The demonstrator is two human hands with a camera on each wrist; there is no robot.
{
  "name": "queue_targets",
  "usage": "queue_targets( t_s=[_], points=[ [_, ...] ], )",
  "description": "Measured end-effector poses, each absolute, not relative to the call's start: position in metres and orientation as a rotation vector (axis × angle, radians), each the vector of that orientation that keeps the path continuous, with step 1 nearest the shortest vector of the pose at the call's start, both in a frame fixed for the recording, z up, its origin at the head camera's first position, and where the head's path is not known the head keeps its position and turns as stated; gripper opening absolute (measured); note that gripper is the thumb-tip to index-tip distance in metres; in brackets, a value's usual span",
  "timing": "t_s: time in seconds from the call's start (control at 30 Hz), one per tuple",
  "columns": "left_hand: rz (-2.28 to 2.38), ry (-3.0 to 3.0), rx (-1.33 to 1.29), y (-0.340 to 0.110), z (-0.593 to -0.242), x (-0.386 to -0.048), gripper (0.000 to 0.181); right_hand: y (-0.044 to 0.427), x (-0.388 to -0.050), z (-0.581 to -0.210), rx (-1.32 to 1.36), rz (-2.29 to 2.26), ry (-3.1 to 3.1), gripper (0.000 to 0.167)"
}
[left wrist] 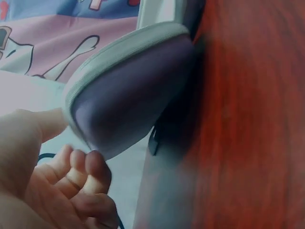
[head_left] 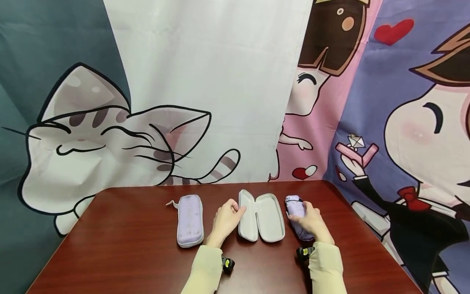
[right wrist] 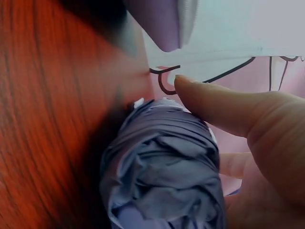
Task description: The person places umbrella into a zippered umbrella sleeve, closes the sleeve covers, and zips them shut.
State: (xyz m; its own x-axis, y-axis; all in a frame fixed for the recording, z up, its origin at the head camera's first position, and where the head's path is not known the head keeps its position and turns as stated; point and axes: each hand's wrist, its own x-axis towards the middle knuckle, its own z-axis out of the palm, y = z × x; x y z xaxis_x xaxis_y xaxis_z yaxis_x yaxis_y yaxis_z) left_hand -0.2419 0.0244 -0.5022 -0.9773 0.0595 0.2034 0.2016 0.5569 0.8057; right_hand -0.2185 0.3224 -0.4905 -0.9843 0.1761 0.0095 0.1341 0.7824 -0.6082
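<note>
A lilac zip case (head_left: 269, 218) with a pale grey inside lies spread on the table, its left half tilted up. My left hand (head_left: 225, 220) is at that left half; the left wrist view has the thumb at the case's rim (left wrist: 78, 86) and curled fingertips against its outer side, in a light pinch. To the right lies a folded lilac umbrella (head_left: 295, 210), its gathered fabric (right wrist: 167, 167) showing in the right wrist view. My right hand (head_left: 312, 222) grips the umbrella, thumb on the left and fingers on the far side.
A second lilac case (head_left: 190, 220), closed and with a small strap, lies left of my left hand. The brown wooden table (head_left: 121, 241) ends at a printed cloth backdrop (head_left: 220, 81) just behind these things.
</note>
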Motion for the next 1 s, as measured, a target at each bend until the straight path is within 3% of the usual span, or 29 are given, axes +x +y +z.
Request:
queue_targets(
  t_s=[0.23,1.0],
  points=[
    [-1.435,-2.613,-0.213,0.0296,-0.5055,-0.2437,0.027,0.3204,-0.2203,-0.4932,-0.281,0.952,-2.911,0.087],
    [-1.459,-2.622,-0.142,0.0311,-0.5066,-0.2415,0.014,0.3167,-0.2212,-0.4937,-0.296,0.913,-2.858,0.071]
  ],
)
